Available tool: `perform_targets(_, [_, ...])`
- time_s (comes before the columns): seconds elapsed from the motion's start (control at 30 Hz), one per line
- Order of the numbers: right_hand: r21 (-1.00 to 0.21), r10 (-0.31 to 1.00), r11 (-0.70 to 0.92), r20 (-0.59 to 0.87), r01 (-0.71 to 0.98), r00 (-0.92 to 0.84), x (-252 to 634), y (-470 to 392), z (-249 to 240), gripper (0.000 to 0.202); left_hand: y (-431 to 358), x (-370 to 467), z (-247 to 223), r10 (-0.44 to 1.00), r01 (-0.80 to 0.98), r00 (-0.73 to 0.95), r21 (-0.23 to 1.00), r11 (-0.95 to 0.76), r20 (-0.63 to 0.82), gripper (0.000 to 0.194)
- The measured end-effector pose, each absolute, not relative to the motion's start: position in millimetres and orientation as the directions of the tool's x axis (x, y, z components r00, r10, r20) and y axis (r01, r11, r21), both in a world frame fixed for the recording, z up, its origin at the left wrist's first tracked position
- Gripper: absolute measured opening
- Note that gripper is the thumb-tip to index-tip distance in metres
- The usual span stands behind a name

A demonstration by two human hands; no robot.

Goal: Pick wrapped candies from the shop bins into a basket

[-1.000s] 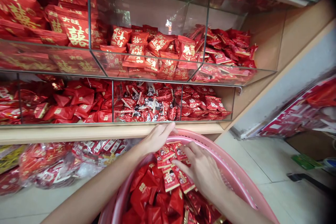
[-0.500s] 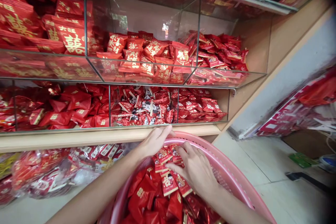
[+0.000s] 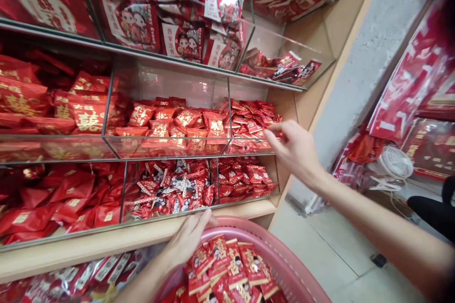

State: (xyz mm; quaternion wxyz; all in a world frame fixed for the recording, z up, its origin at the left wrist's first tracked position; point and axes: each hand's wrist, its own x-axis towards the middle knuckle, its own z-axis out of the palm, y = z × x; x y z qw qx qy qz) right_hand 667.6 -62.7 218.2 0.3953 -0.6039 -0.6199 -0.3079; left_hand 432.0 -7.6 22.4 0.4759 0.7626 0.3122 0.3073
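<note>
My left hand [image 3: 188,236] rests over the near-shelf rim of a pink plastic basket [image 3: 298,265], its fingers lying along and over the edge; the underside of the grip is hidden. Inside the basket are many small red candy packets [image 3: 234,265] with gold characters and cartoon figures, some stacked on plainer red packets. My right hand [image 3: 295,149] is raised in front of the right end of the middle shelf, beside a glass compartment of small red packets [image 3: 249,116]. Its fingers are curved and apart, with nothing visible between them.
Glass dividers split the wooden shelves [image 3: 142,239] into compartments of red packets. Larger white-and-red packets [image 3: 185,40] fill the upper row. Plastic bags of goods [image 3: 95,270] lie below. At right are a grey wall [image 3: 359,66], a white fan-like object [image 3: 394,163] and tiled floor [image 3: 323,236].
My right hand has lifted out of the basket, up and right to the middle shelf. The view has tilted upward. My left hand stays at the rim; more cartoon packets show on top.
</note>
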Motion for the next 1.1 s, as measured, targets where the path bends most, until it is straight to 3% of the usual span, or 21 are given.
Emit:
perform_targets(0.17, [-0.119,0.737,-0.267,0.614,0.956,0.283,678.3,-5.4,254.3,0.025,-8.8,431.4,22.5,0.768,0.184,0.615,0.915,-0.359,0.177,0.053])
perform_targets(0.33, [-0.028,0.767,-0.415,0.526,0.909,0.366,660.9,19.3,260.3,0.049,-12.1,430.8,26.0,0.773,0.207,0.607,0.903,-0.377,0.184,0.051])
perform_targets(1.1, [-0.116,0.715,-0.441,0.554,0.890,0.427,662.6,19.9,250.4,0.037,-13.0,431.3,32.2,0.774,0.228,0.612,0.900,-0.372,0.165,0.050])
